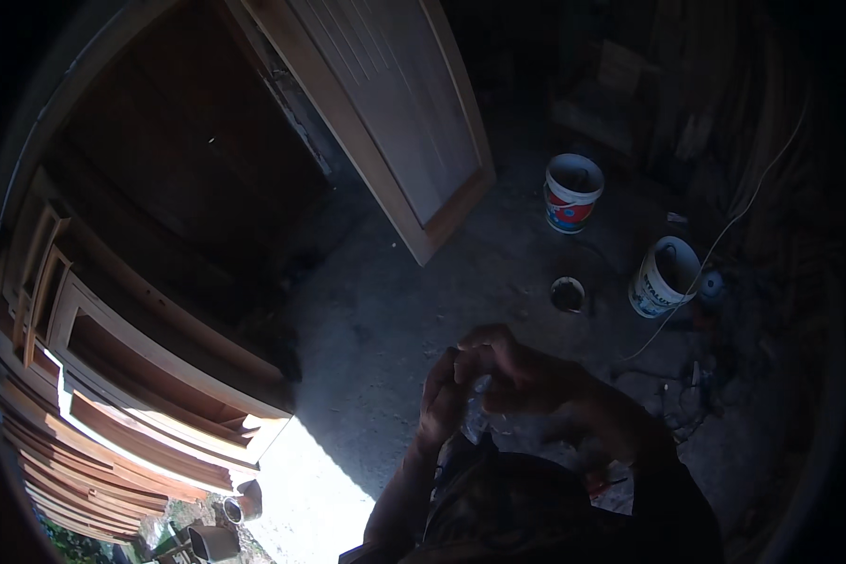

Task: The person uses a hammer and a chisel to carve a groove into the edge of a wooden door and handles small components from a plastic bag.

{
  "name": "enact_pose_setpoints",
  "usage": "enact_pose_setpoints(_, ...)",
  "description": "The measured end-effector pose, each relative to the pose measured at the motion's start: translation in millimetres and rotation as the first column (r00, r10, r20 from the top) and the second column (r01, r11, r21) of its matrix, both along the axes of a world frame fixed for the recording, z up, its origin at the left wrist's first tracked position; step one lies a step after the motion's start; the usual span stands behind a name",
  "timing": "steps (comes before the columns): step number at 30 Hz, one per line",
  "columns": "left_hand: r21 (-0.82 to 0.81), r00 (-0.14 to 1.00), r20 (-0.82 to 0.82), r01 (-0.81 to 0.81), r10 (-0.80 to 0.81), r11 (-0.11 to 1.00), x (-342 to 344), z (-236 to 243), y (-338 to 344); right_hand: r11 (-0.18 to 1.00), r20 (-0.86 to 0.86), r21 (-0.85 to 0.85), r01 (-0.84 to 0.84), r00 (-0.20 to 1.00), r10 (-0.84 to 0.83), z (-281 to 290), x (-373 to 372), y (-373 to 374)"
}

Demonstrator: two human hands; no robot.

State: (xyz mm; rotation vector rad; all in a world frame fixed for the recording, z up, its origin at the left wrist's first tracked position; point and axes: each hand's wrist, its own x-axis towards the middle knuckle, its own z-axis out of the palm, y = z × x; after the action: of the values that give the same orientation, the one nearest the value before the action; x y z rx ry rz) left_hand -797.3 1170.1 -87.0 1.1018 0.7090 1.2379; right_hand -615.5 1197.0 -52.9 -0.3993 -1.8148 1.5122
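Note:
Both of my hands are raised together in front of my body, in deep shade. My left hand (pixel 443 395) is closed, its fingers curled around the upper part of a clear, crinkled plastic piece (pixel 477 414) that looks like a small bag. From the right, my right hand (pixel 512 369) reaches across with bent fingers pressed together against the left fingertips. Whatever lies between the fingertips is too dark and small to make out. The plastic hangs below the fingers, toward my dark clothing.
A wooden door panel (pixel 399 103) stands ahead. Wooden frames (pixel 160 376) and stacked boards lie at left, partly sunlit. Two white buckets (pixel 573 193) (pixel 663 277) and a small round container (pixel 568 294) stand on the concrete floor (pixel 357 320). A pale cable (pixel 747 209) runs at right.

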Motion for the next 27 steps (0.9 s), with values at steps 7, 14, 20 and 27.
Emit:
enact_pose_setpoints(7,0.017,0.999,-0.024,0.046,-0.045,0.999,-6,-16,176,0.975,0.408,0.220,-0.003,0.909,-0.089,45,4,167)
enact_pose_setpoints(14,-0.189,0.888,0.307,0.410,-0.343,0.892,-1,-9,323,0.885,-0.126,-0.467,0.002,0.990,-0.069,24,27,309)
enact_pose_setpoints(20,-0.157,0.970,-0.067,0.219,-0.232,0.963,48,-21,444,0.961,0.060,-0.120,0.249,0.968,-0.243,11,62,420)
enact_pose_setpoints(27,-0.359,0.986,0.168,0.086,-0.027,0.929,124,-40,612,0.575,0.222,0.787,0.223,0.768,-0.601,3,100,549)
